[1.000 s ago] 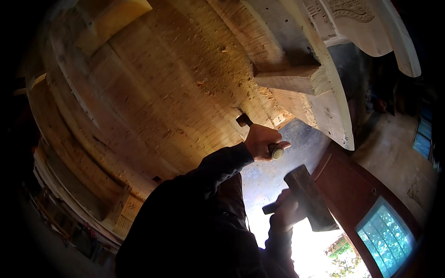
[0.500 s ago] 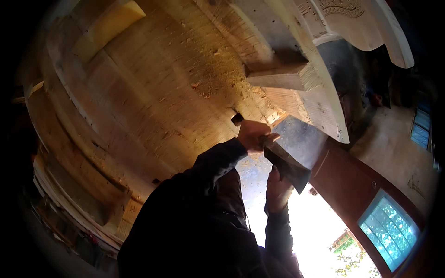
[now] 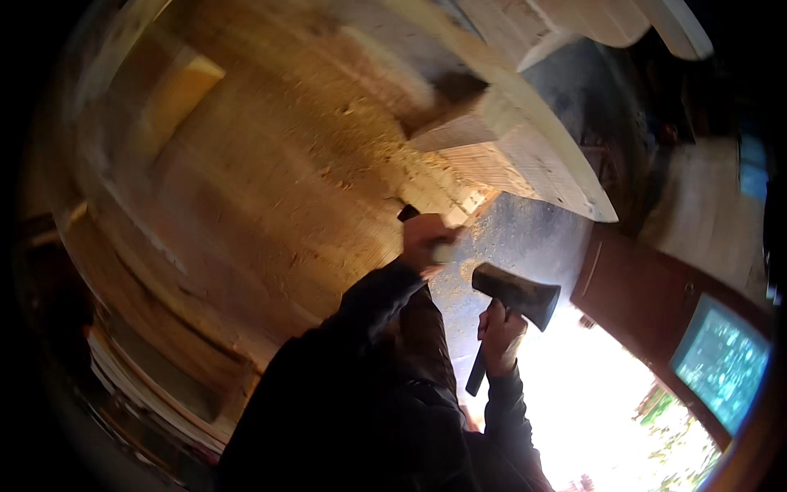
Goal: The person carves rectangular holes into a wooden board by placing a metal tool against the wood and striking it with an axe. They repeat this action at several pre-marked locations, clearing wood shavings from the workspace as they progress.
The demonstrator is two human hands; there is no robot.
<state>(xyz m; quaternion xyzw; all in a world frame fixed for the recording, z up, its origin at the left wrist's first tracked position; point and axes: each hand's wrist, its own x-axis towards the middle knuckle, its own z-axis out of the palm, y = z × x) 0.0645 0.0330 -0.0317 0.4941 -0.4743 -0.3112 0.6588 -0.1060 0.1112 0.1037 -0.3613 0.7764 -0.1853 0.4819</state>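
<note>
My right hand (image 3: 502,332) is closed round the dark handle of an axe (image 3: 516,293). The axe's head is raised to the right of my left hand, with a gap between them. My left hand (image 3: 426,243) is closed on what looks like a chisel, its pale handle end (image 3: 444,252) poking out toward the axe. The chisel's blade is hidden by the hand. Just beyond my left fingers a dark square hole (image 3: 407,213) shows in the broad wooden slab (image 3: 270,197), beside scattered wood chips (image 3: 352,139).
A thick curved wooden piece (image 3: 533,148) stands at the slab's right side. Stacked boards (image 3: 147,373) lie at the lower left. Grey floor (image 3: 533,230) shows to the right, then a red-brown door (image 3: 631,287) with a window pane, beside a bright opening.
The axe has come away from my left hand and turned, so its handle now shows. My left hand stays by the square hole. The whole view has shifted and blurred slightly.
</note>
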